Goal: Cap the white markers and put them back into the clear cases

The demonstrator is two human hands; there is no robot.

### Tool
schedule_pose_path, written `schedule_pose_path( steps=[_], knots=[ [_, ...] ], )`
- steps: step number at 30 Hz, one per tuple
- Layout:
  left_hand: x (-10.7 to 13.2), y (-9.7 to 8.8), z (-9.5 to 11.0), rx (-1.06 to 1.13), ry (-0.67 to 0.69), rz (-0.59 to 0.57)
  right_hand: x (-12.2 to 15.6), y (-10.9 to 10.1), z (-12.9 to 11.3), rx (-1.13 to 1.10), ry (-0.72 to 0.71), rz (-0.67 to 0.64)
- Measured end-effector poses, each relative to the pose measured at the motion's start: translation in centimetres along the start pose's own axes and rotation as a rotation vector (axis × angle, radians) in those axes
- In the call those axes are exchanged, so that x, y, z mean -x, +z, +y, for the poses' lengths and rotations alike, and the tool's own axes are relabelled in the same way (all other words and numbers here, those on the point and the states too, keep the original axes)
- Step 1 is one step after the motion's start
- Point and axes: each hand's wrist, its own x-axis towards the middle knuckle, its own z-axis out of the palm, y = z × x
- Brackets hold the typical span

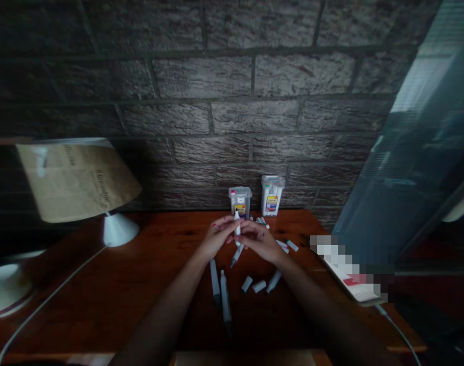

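Left hand: I see the left hand (216, 236) nearly closed, thumb and fingers pinched together on the left side of a white marker (237, 230); a small red spot shows on its skin.
Right hand: The right hand (261, 240) is curled almost closed too, thumb and fingertips meeting the marker from the right; it bears a small purple spot.
Arms: Both forearms reach in from the near edge, left and right, and slant inward so the hands meet at the middle of the wooden table (148, 300).
Held marker: It stands nearly upright between the hands, above the table, its small dark tip pointing up.
Under the hands: A slanted pale marker (236, 257) lies just nearer; I cannot tell whether the fingers touch it.
Near side: Two long markers (225, 297) lie side by side on the left; two short caps (259, 286) and another marker (273, 281) lie on the right.
Far side: Two clear tubs (272, 197) of markers stand before the brick wall (232, 117).
Far left: A lamp (79, 180) with a printed paper shade.
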Motion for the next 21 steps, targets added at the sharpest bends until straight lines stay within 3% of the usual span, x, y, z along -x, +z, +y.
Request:
schedule_pose_path(
  steps=[8, 12, 17, 21],
  knots=[
    [0.0, -0.1, 0.0, -0.008, -0.009, -0.003, 0.0, 0.0, -0.3, -0.056, 0.042, -0.083],
    [-0.4, -0.2, -0.2, 0.014, 0.023, 0.055, 0.6, -2.0, -2.7, 0.045, 0.089, -0.083],
    [-0.4, 0.1, 0.1, -0.010, 0.013, 0.080, 2.7, -5.1, -5.4, 0.330, 0.394, -0.455],
    [-0.1, 0.7, 0.3, -0.025, -0.013, 0.060, 3.6, -4.4, -4.8, 0.444, 0.450, -0.587]
  ],
)
